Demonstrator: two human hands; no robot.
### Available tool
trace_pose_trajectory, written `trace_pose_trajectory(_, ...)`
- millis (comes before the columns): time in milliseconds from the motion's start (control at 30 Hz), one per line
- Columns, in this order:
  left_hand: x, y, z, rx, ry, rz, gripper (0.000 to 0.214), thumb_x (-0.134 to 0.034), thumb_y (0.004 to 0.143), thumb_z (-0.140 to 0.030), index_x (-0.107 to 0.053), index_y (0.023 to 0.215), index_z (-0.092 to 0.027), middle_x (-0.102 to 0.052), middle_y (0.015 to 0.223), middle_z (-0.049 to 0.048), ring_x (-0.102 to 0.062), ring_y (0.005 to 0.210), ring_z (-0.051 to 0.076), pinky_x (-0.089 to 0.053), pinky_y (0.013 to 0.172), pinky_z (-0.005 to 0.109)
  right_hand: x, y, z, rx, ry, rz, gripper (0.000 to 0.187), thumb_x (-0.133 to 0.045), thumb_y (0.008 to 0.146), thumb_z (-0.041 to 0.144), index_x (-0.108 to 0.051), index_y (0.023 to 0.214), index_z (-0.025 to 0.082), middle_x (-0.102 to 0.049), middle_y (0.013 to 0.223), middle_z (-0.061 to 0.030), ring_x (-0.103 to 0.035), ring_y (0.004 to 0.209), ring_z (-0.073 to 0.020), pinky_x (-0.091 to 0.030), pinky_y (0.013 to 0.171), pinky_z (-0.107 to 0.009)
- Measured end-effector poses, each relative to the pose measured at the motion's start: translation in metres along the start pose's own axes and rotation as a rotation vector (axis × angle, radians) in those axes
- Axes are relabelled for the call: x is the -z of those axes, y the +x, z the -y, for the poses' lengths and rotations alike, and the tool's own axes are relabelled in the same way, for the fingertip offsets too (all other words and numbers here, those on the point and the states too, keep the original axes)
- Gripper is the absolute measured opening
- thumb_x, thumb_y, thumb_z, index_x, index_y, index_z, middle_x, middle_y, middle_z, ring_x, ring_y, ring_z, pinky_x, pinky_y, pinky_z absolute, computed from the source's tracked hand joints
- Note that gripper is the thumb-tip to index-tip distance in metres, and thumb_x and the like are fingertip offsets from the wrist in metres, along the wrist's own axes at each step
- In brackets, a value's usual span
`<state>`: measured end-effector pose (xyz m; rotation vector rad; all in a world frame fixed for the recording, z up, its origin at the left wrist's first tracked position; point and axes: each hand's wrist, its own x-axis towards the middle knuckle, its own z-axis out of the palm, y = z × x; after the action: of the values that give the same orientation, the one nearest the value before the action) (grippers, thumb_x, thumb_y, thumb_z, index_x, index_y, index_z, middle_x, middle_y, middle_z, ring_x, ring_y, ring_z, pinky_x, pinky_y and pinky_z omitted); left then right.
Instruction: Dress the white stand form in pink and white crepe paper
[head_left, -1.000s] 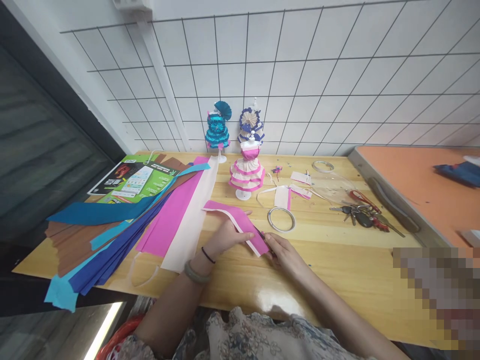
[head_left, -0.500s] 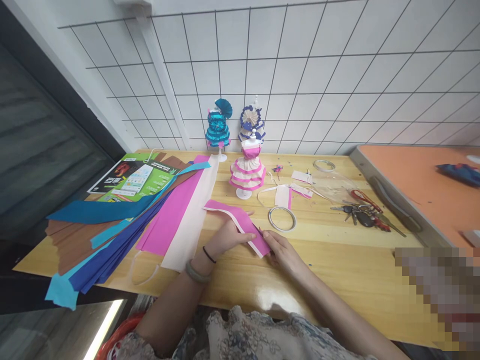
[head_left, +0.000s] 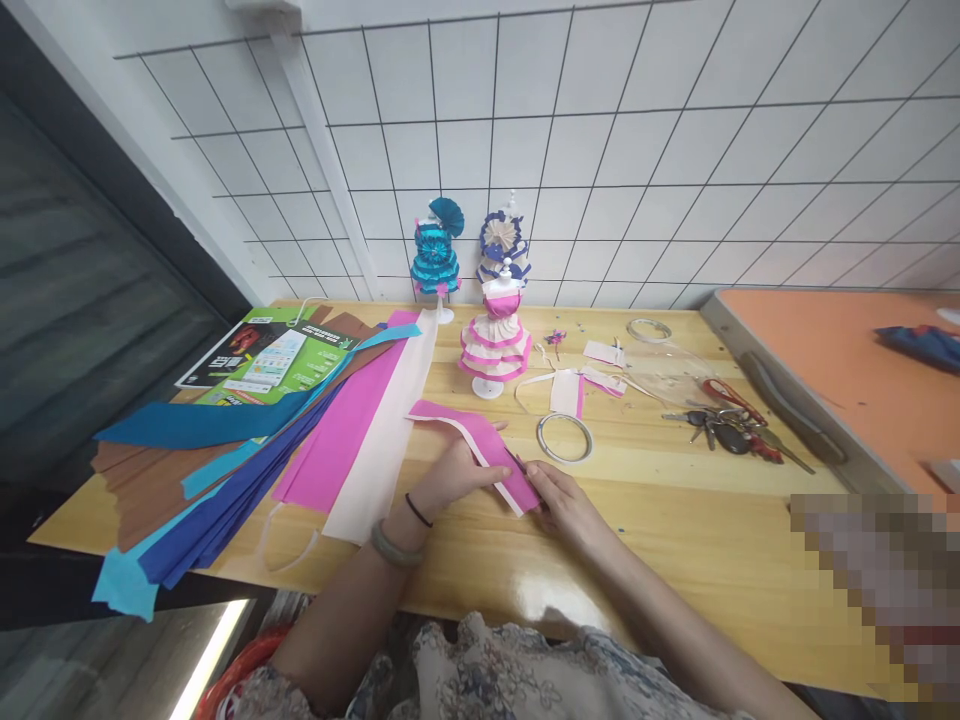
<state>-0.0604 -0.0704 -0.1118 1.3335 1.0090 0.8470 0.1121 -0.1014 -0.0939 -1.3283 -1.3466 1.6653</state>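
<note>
My left hand (head_left: 459, 476) is closed on a pink crepe paper strip (head_left: 484, 440) with a white border, its thumb pressed on top. The strip's far end stretches left over the table, and its near end points down to the right. At the strip's right edge, my right hand (head_left: 559, 500) is closed around a slim dark tool (head_left: 517, 461), mostly hidden by the fingers, so I cannot tell its kind. Just beyond my hands stands a small dress form (head_left: 495, 345) in a ruffled pink and white paper dress. A roll of tape (head_left: 564, 438) lies beyond my right hand.
Pink (head_left: 341, 440) and white paper sheets (head_left: 375, 470) lie left, beside blue and brown strips (head_left: 180, 480) and leaflets (head_left: 277, 355). Two dressed forms (head_left: 436, 255) stand near the tiled wall. Paper scraps (head_left: 566, 392), keys (head_left: 727, 432) and another tape roll (head_left: 649, 330) lie right.
</note>
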Motion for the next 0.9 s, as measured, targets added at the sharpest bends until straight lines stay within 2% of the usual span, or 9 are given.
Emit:
trace_pose_trajectory(200,-0.001,0.000,0.000,0.011,-0.040,0.019,0.075,-0.072,0.068,-0.032,-0.038,0.133,-0.017,-0.063,0.097,0.0064,-0.059,0.089,0.020,-0.047,0.084,0.037,0.001,0.001,-0.002,0.018,-0.017,-0.010,0.039,-0.044,0.079,0.060,-0.048,0.075,0.021,-0.035,0.046,0.0073,-0.028,0.040,-0.0099,-0.021,0.043,-0.025)
trace_pose_trajectory(467,0.000,0.000,0.002,0.002,-0.015,0.011,0.076,-0.072,0.067,-0.034,-0.039,0.134,-0.016,-0.063,0.101,0.0075,-0.058,0.094,0.021,-0.046,0.086,0.037,0.000,0.002,-0.005,0.025,-0.028,-0.032,0.040,-0.044,0.079,0.061,-0.050,0.075,0.021,-0.037,0.047,0.0056,-0.036,0.046,-0.0134,-0.028,0.049,-0.027)
trace_pose_trajectory(700,0.000,0.001,0.005,0.011,-0.043,0.001,0.078,-0.073,0.066,-0.035,-0.039,0.134,-0.017,-0.063,0.102,0.0076,-0.058,0.093,0.021,-0.047,0.085,0.037,0.000,0.004,-0.009,0.039,-0.010,-0.040,0.041,-0.044,0.079,0.061,-0.051,0.076,0.021,-0.036,0.049,0.0060,-0.032,0.045,-0.0119,-0.027,0.048,-0.026)
trace_pose_trajectory(900,-0.001,0.000,0.004,0.028,-0.062,0.001,0.078,-0.074,0.066,-0.034,-0.039,0.134,-0.017,-0.064,0.098,0.0074,-0.060,0.090,0.021,-0.050,0.080,0.037,0.002,0.007,-0.013,0.101,-0.051,-0.068,0.044,-0.043,0.079,0.061,-0.053,0.076,0.018,-0.048,0.062,0.0016,-0.040,0.054,-0.0127,-0.032,0.053,-0.026)
